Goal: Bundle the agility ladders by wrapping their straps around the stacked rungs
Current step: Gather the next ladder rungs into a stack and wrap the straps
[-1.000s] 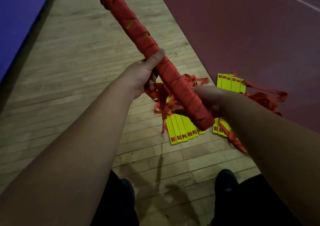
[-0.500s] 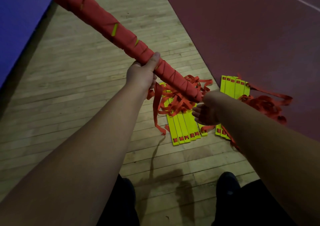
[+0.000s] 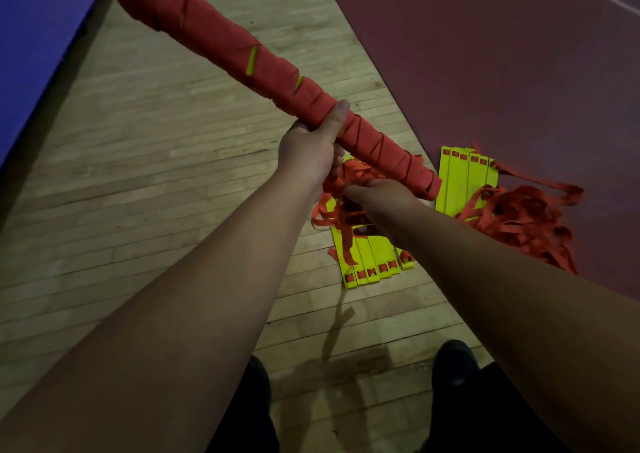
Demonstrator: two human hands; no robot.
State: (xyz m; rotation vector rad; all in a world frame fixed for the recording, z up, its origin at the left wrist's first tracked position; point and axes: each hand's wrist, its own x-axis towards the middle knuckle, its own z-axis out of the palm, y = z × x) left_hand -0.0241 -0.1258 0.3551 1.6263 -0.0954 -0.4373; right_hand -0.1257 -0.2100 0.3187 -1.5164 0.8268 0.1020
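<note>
Ladder bundle (image 3: 242,54), wound in red strap, is slanting above the wooden floor (image 3: 173,175), the left hand (image 3: 311,147) clamping around it, thumb lying along it. The right hand (image 3: 377,196) is reaching under its near end among loose straps (image 3: 332,210), grip hidden, now sitting closer to the left hand than before.

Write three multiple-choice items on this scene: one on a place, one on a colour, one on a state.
1. Where do the unwrapped ladders lie?
A. on the floor
B. on a bench
C. in a bag
2. What colour are their rungs?
A. blue
B. white
C. yellow
3. How is the held bundle?
A. bare
B. wound in red strap
C. boxed
Key: 1 A, they rest on the floor; 2 C, yellow slats show; 3 B, red strap covers it where the left hand grips it.
</note>
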